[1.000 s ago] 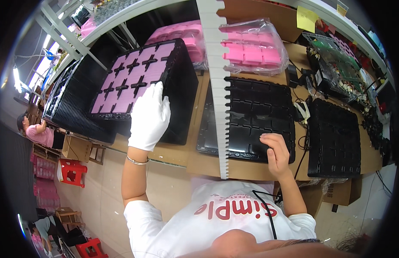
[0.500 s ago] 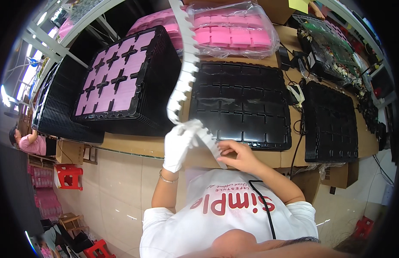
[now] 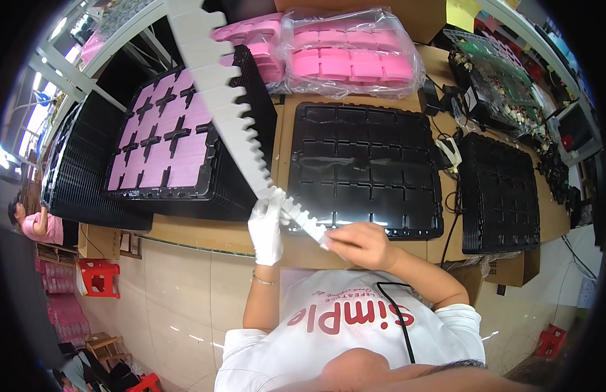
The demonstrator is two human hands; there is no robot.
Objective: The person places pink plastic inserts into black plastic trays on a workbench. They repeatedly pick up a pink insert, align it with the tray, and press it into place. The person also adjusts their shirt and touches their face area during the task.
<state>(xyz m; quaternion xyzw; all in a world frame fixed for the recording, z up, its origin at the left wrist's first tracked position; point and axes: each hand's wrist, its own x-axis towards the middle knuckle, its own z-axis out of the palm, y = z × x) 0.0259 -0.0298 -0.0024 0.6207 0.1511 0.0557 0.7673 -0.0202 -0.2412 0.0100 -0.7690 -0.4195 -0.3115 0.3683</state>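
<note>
A long white strip (image 3: 228,114) with a notched edge runs from the top of the view down to my hands. My left hand (image 3: 266,230), in a white glove, is closed on it partway along. The bare right hand (image 3: 363,244) pinches its lower end. Between the two hands, a short length of the strip slants down to the right. Beyond my hands lies a black compartmented tray (image 3: 365,171). At the left, behind the strip, stands a tall stack of black trays (image 3: 251,140) topped with pinkish-purple pieces (image 3: 179,147).
Clear plastic wraps pink foam pieces (image 3: 349,62) at the back. Another stack of black trays (image 3: 501,193) is on the right, with cables (image 3: 454,189) beside it. Green circuit boards (image 3: 495,65) lie far right. A red stool (image 3: 99,277) and another person (image 3: 47,225) are at left.
The strip's upper part has swung left and now runs straighter, slanting across the stack. My right hand has shifted slightly right and closed further around the strip's end.
</note>
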